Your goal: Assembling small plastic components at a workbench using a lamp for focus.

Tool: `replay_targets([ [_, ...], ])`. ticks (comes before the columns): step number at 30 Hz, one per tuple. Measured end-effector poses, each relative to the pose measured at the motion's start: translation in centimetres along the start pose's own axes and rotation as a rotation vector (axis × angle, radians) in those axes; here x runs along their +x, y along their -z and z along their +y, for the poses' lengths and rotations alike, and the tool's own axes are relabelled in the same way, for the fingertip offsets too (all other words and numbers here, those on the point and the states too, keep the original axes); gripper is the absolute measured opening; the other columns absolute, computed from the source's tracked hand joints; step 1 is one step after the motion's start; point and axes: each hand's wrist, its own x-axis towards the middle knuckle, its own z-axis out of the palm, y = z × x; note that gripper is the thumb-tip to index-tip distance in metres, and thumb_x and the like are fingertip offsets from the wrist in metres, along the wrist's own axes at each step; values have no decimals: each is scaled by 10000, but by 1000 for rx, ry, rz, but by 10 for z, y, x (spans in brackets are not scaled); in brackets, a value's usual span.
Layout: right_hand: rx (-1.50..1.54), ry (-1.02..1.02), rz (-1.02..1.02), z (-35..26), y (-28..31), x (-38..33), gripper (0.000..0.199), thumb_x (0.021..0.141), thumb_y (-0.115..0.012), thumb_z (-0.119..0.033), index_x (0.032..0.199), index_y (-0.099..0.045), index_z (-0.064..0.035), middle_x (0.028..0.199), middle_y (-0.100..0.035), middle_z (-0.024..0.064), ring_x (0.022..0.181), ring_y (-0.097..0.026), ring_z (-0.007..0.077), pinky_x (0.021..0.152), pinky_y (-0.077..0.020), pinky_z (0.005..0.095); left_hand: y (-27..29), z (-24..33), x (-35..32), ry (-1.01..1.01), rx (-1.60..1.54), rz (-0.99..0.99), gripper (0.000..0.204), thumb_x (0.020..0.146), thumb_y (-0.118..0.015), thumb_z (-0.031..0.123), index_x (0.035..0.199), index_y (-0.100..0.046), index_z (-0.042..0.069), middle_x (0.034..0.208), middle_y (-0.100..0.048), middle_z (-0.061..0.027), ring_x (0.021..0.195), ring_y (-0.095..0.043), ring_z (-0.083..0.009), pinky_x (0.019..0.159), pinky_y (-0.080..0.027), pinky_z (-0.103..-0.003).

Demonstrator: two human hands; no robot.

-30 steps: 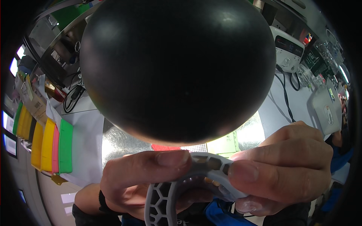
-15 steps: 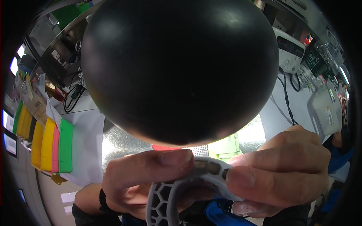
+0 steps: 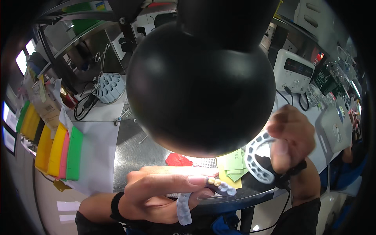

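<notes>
Head camera: hands apart near the metal bench (image 3: 127, 156), left hand (image 3: 154, 190) pinching the toothed arch (image 3: 226, 188), right hand (image 3: 291, 141) the celled arch (image 3: 252, 158). Both seem light, stiff, brittle; grip the rims.

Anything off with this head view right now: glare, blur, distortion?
Head view: straight edges bend and the rim falls to black; head view: the black dome carries soft sheens and hides the centre; head view: bright light washes out the left hand's upper fingers; head view: the right hand looks slightly blurred.
</notes>
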Motion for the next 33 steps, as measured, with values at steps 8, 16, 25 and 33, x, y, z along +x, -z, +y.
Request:
replay_targets([
  [8,-178,-412,-518,41,-39,-24,173,768,-757,-128,917,-718,-50,839,-680,118,751,-663,317,667,-551,390,-3,-5,-9,52,-47,131,284,889,-777,-7,1093,-580,11,1023,-748,-262,904,-773,-319,809,-637,-396],
  [16,241,-402,-371,-50,-28,25,205,787,-787,-136,961,-733,-41,965,-727,120,855,-699,279,744,-561,365,-6,-1,-9,169,-74,126,383,846,-804,-54,1141,-564,-6,1067,-731,-238,1020,-748,-301,886,-621,-390],
  [25,-44,-315,-443,-18,-58,11,322,758,-807,-148,1050,-726,-38,959,-722,114,877,-703,328,762,-569,402,52,-16,36,374,121,-308,346,852,-811,143,1125,-697,-36,1168,-730,-181,1081,-722,-271,967,-561,-381],
  [33,-72,-339,-484,2,-87,10,374,799,-810,-166,1140,-719,-45,1137,-705,135,1029,-683,327,937,-532,428,46,-44,47,411,241,-207,274,731,-805,101,980,-740,7,991,-728,-193,939,-687,-377,845,-550,-429],
])
